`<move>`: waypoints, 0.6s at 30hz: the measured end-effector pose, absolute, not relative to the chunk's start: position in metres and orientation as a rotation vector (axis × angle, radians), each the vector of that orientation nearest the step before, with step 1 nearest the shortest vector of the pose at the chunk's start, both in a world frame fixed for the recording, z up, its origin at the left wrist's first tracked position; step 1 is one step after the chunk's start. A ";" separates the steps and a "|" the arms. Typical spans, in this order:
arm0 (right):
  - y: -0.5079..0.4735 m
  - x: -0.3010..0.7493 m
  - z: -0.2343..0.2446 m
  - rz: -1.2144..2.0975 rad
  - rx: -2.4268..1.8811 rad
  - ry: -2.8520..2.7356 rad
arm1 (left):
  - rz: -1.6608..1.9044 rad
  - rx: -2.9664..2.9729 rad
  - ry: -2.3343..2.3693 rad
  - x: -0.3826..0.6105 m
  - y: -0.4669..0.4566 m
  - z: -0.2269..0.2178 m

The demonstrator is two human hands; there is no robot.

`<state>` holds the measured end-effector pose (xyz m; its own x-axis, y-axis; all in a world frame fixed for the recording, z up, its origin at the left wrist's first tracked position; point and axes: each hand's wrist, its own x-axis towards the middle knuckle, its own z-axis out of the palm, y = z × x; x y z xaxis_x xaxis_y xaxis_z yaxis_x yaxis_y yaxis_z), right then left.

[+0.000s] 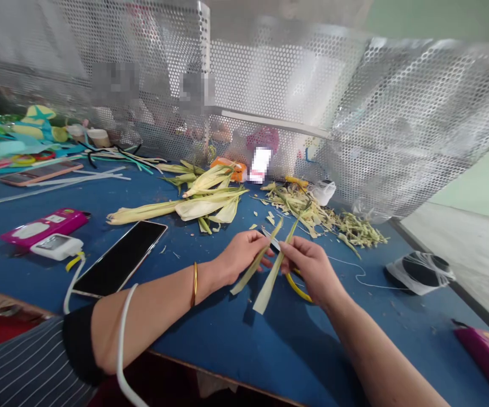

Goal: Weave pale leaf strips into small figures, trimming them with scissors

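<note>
My left hand [241, 254] pinches one pale green leaf strip [256, 263] just above the blue table [236, 333]. My right hand [312, 268] is closed on a second strip [275, 271] and also holds yellow-handled scissors [295, 285], whose blades show between the two hands. The two strips cross near my fingertips. A gold bangle circles my left wrist.
A pile of whole husk leaves [202, 203] lies behind the hands, with cut scraps [333, 217] to the right. A black phone [119, 257], a pink case [44, 226] and a white charger sit left. A thread spool [420, 271] lies right. Perforated metal screens [354, 113] close the back.
</note>
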<state>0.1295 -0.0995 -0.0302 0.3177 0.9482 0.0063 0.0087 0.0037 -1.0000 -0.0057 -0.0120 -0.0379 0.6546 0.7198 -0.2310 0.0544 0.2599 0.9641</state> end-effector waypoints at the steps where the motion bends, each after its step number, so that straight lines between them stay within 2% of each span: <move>1: -0.097 0.128 -0.036 0.964 -1.381 -0.978 | 0.513 1.256 0.731 -0.005 -0.016 -0.038; 7: -0.094 0.122 -0.047 0.924 -1.374 -0.942 | 0.437 1.204 0.610 -0.004 -0.025 -0.038; 15: -0.094 0.131 -0.042 0.723 -1.368 -0.842 | 0.089 1.289 0.551 -0.010 -0.026 -0.035; 18: -0.092 0.135 -0.043 0.665 -1.326 -0.773 | 0.081 1.328 0.504 -0.013 -0.023 -0.034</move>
<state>0.1354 -0.0925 -0.0432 0.5905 0.7991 0.1127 0.0084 0.1335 -0.9910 -0.0127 -0.0235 -0.0344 0.8904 0.3378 -0.3051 0.2259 0.2541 0.9404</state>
